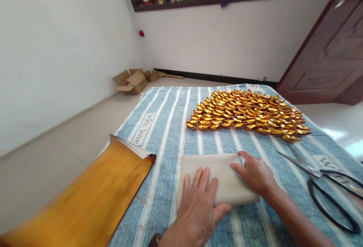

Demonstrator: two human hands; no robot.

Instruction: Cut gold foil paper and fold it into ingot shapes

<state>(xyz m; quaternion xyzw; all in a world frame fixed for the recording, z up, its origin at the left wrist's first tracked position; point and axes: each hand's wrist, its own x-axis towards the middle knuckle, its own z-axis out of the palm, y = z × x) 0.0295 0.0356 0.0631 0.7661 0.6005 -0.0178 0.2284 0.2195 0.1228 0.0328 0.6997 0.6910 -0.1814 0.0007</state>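
A folded pale paper (224,164), whitish on its upper face, lies on the striped tablecloth (170,126) in front of me. My left hand (200,201) rests flat on it, fingers spread. At the paper's right edge is my right hand (255,171), its thumb over the top and its index finger at the far corner; the other fingers are mostly hidden. To the left lies a stack of gold foil paper (82,186), its far end curled to show a white underside. Large black-handled scissors (316,171) lie spread to the right.
Many folded gold foil ingots (244,111) sit in rows at the table's far right. An open cardboard box (136,82) stands on the floor by the wall. A dark red door (331,58) is at the right, and a window ledge (193,3) runs along the back.
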